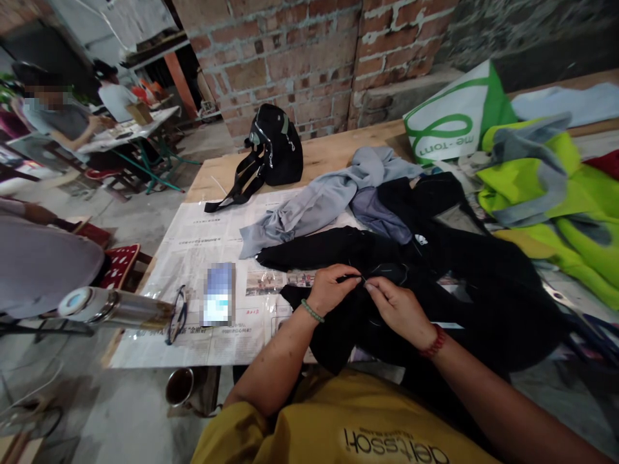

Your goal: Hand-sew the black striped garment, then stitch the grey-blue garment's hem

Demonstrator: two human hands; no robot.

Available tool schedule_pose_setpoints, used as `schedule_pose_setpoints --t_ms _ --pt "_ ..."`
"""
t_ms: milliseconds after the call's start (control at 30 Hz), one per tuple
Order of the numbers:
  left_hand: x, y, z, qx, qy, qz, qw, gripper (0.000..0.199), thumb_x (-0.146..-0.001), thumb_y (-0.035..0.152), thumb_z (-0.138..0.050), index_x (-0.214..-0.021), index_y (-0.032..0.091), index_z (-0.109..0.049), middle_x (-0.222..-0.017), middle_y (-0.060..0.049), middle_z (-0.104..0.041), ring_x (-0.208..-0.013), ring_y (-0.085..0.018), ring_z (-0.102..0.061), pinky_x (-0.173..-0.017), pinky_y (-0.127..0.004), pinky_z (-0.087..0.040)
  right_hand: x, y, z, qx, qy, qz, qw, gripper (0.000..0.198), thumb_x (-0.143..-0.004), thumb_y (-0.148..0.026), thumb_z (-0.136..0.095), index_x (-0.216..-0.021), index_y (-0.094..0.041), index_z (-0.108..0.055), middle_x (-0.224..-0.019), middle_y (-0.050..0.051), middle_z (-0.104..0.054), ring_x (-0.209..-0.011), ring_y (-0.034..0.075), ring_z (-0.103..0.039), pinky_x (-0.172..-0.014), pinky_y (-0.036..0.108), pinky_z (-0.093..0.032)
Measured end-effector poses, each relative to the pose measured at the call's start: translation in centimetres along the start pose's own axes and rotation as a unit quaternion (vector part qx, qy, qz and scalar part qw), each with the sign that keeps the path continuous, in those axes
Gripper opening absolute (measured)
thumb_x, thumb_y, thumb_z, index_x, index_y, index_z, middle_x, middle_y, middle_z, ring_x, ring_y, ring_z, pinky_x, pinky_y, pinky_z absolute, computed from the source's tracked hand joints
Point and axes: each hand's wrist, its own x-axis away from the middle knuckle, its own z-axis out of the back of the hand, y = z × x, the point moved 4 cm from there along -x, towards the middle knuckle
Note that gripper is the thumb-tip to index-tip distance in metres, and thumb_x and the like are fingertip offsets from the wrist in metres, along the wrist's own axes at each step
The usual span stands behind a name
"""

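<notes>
Head view: left hand (333, 291) and right hand (399, 310) both pinch what looks like a fold of the black garment (488, 287), centre to right of frame; a slack fingertip grip could let it slip.

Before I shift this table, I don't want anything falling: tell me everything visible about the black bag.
The black bag stands upright toward the far side of the table, near the brick wall. It looks like fabric, with grey-green trim and shiny zip pulls. Its strap lies leftward, the end resting on newspaper. Nobody touches it.
</notes>
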Motion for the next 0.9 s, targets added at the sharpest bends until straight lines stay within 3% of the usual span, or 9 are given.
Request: schedule_pose_setpoints --t_ms 200,400,633,800,900 --pt "0.2 0.5 0.0 -0.012 0.002 -0.056 0.998 0.011 -0.075 0.021 -0.062 -0.080 0.017 -0.071 -0.078 -0.004 -0.068 -0.075 -0.014 -0.061 -0.073 -0.024 -0.047 0.0 -0.3 0.0 0.000 -0.002 -0.003 1.000 0.023 -0.089 -0.033 -0.037 -0.081 -0.022 -0.057 -0.058 -0.001 -0.058 -0.050 0.013 -0.055 -0.050 0.024 -0.040" --pt "0.2 0.0 -0.1 0.010 0.009 -0.046 0.999 0.010 -0.076 0.022 -0.063 -0.078 0.018 -0.071 -0.076 -0.004 -0.067 -0.073 -0.013 -0.060 -0.070 -0.024 -0.047 -0.1 -0.9 -0.3 -0.004 0.025 -0.010 1.000 0.022 -0.087 -0.033 -0.037 -0.080 -0.022 -0.055 -0.055 -0.001 -0.056 -0.048 0.014 -0.053 -0.049 0.025 -0.039" --pt "0.3 0.2 -0.9 0.060 -0.039 -0.051 0.996 0.012 -0.074 0.026 -0.064 -0.075 0.016 -0.071 -0.077 -0.006 -0.067 -0.075 -0.014 -0.061 -0.075 -0.027 -0.048 0.0 -0.4 -0.3 -0.010 0.043 -0.030 0.999 0.024 -0.086 -0.033 -0.038 -0.066 -0.022 -0.044 -0.047 -0.003 -0.044 -0.044 0.012 -0.047 -0.045 0.023 -0.033" --pt "0.0 -0.1 -0.4 0.060 0.012 -0.029 0.998 0.009 -0.073 0.021 -0.064 -0.077 0.016 -0.070 -0.077 -0.004 -0.067 -0.074 -0.013 -0.060 -0.072 -0.024 -0.048 -0.1 -0.3 -0.5 -0.056 0.019 -0.058 0.997 0.015 -0.086 -0.031 -0.040 -0.091 -0.021 -0.049 -0.057 -0.002 -0.056 -0.048 0.012 -0.052 -0.049 0.023 -0.039" --pt "-0.2 -0.6 0.2 0.052 0.046 -0.010 0.998 0.009 -0.073 0.020 -0.064 -0.079 0.017 -0.070 -0.078 -0.003 -0.067 -0.075 -0.012 -0.061 -0.074 -0.024 -0.048 0.2 -0.5 -0.3 -0.071 0.021 -0.053 0.996 0.022 -0.084 -0.030 -0.045 -0.104 -0.020 -0.046 -0.064 -0.002 -0.061 -0.053 0.012 -0.056 -0.053 0.024 -0.044"
